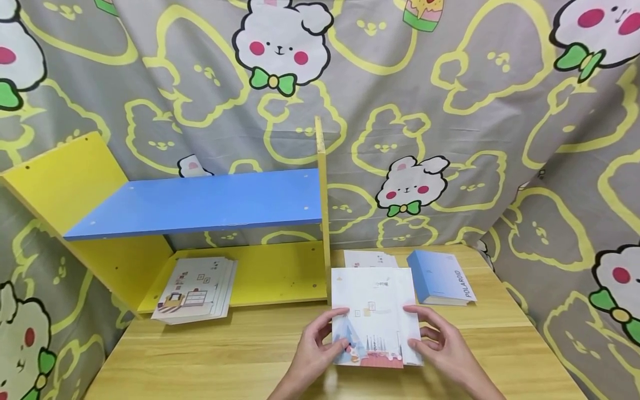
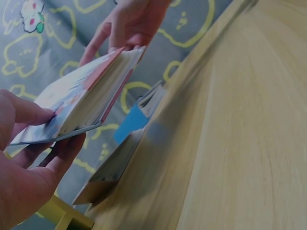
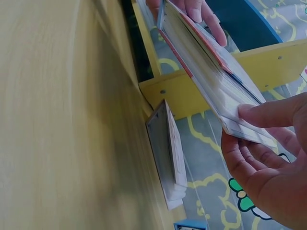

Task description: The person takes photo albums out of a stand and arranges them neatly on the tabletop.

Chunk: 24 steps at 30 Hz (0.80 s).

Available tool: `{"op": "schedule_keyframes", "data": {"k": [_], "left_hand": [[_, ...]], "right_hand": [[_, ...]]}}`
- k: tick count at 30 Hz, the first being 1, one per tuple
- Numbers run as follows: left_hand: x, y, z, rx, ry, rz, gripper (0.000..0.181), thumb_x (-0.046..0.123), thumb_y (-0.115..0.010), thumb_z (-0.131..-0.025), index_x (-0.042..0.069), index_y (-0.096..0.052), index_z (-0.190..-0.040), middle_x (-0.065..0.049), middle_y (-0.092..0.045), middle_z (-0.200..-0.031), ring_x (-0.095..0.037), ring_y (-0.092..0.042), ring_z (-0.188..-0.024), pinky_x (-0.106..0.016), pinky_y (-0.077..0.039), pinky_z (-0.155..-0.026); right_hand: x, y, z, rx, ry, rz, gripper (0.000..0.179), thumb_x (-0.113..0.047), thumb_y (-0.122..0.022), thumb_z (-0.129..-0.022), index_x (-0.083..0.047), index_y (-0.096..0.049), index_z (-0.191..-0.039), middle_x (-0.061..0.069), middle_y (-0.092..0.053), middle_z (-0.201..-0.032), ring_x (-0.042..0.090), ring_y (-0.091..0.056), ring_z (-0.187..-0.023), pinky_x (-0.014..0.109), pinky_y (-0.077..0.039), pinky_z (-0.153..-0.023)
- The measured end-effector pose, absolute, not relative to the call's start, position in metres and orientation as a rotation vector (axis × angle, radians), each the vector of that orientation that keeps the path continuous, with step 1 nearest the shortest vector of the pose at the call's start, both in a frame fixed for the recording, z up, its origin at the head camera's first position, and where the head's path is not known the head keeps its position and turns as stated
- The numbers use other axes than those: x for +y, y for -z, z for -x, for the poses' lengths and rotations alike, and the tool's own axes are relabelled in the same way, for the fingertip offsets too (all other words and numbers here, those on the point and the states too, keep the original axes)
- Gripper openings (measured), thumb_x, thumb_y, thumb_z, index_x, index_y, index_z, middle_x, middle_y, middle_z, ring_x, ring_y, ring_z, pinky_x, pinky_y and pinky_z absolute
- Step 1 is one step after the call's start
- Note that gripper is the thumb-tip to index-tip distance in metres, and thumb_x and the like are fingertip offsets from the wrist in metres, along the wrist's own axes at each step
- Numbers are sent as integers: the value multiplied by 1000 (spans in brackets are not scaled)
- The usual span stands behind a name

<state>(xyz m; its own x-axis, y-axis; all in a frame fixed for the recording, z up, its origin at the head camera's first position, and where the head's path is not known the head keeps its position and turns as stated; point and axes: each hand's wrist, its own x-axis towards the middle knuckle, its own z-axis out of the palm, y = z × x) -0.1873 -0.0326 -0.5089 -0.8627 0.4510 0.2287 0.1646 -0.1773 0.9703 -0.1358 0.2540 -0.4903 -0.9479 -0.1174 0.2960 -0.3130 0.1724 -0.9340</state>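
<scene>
Head view: the left hand point(image 1: 318, 344) and the right hand point(image 1: 446, 343) are holding a white illustrated album point(image 1: 372, 316) above the surface point(image 1: 240, 355), between its side edges and well short of its far edge, fingers clamping opposite margins. A blue book point(image 1: 436, 276) is lying near the far right corner, its cover reading "POLAROID"; the album's own print is proving too small to read. Left wrist view: the left thumb is pressing the cover while fingers are supporting the underside; steady handling is calling for light, equal pressure. Right wrist view: the right thumb is seemingly bearing on the pages, so good practice is likely involving keeping the upper cover from flapping open
</scene>
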Motion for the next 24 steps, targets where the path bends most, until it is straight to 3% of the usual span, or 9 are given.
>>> {"op": "schedule_keyframes", "data": {"k": [12, 20, 24], "left_hand": [[-14, 513, 186, 1870, -2163, -740, 55, -10, -70, -89, 5, -59, -140, -22, -52, -141, -28, -61, -113, -38, -61, -88], [-1, 517, 185, 1816, -2199, -781, 55, -12, -70, -88, 4, -58, -139, -23, -51, -140, -27, -63, -112, -39, -61, -87], [4, 519, 183, 1789, -2219, -792, 55, -13, -70, -87, 3, -59, -138, -23, -52, -140, -26, -64, -109, -39, -61, -85]], "right_hand": [[269, 491, 129, -2326, -1818, -342, 58, 19, -69, -85, 3, -54, -139, 22, -58, -119, 15, -70, -89, 29, -62, -71], [280, 490, 125, -2368, -1752, -287, 53, 13, -72, -88, 2, -57, -138, -4, -61, -125, 14, -68, -90, 27, -61, -74], [284, 489, 121, -2395, -1735, -256, 55, 15, -70, -88, 1, -56, -139, 3, -62, -122, 10, -68, -90, 28, -62, -73]]}}
